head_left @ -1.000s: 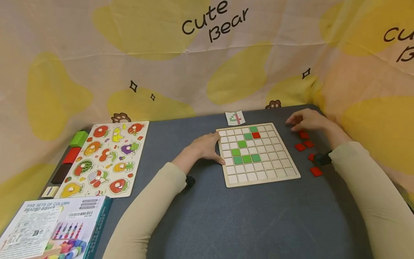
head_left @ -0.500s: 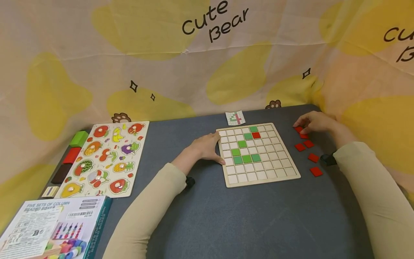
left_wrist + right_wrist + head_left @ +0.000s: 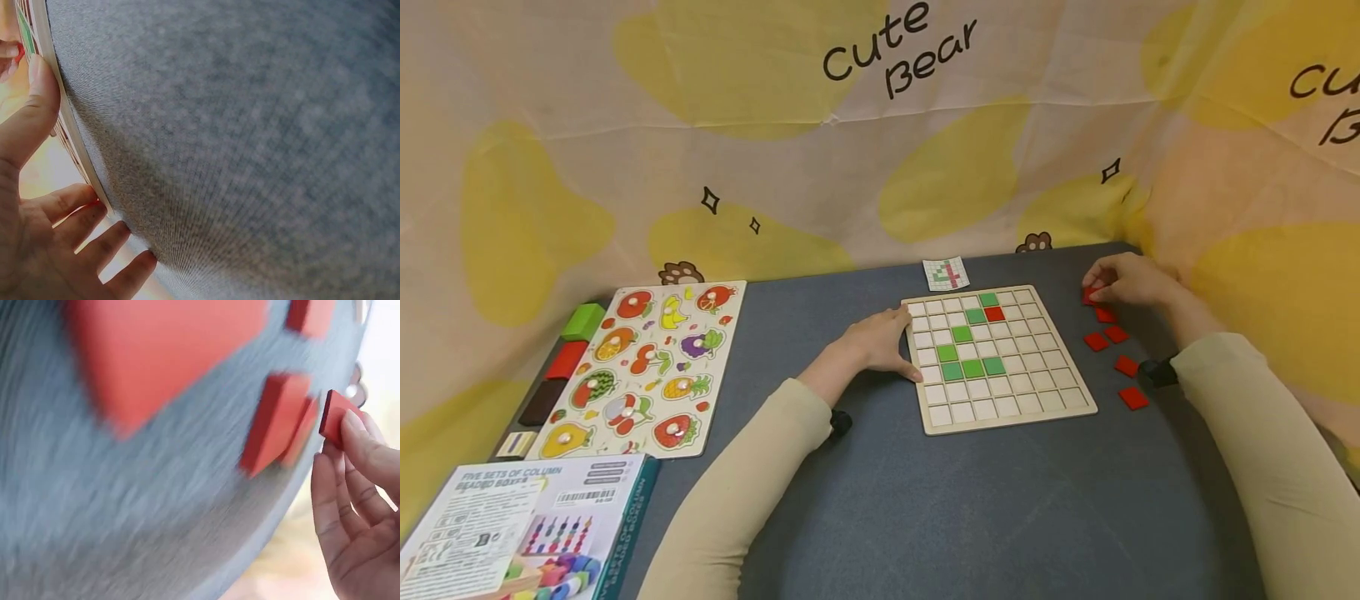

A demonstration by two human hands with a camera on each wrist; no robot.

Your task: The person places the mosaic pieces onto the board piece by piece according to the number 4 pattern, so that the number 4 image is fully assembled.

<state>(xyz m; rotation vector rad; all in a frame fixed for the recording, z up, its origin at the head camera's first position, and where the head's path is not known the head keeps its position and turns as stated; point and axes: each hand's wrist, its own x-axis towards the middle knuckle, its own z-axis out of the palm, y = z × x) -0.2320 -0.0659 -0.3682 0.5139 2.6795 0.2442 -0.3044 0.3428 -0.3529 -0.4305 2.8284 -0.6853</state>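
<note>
In the head view my left hand point(image 3: 874, 340) rests against the left edge of a wooden grid board point(image 3: 934, 428), its thumb on the rim in the left wrist view. Green tiles point(image 3: 973, 367) and one red tile point(image 3: 995, 313) sit in some of its squares. Off the board's upper right, my right hand point(image 3: 1133, 280) pinches a red square tile point(image 3: 338, 415) between thumb and fingers, just above the table. Several loose red tiles point(image 3: 1133, 398) lie below that hand, one of them very near the right wrist camera.
A small pattern card point(image 3: 946, 273) lies behind the board. To the left are a fruit puzzle board point(image 3: 658, 337), a row of coloured blocks point(image 3: 567, 360) and a bead-set box point(image 3: 550, 525). Printed fabric point(image 3: 775, 167) walls off the back and right.
My right hand has moved down to the loose red tiles, and it now pinches one, slightly raised from the table. The left hand has stayed at the board's edge.
</note>
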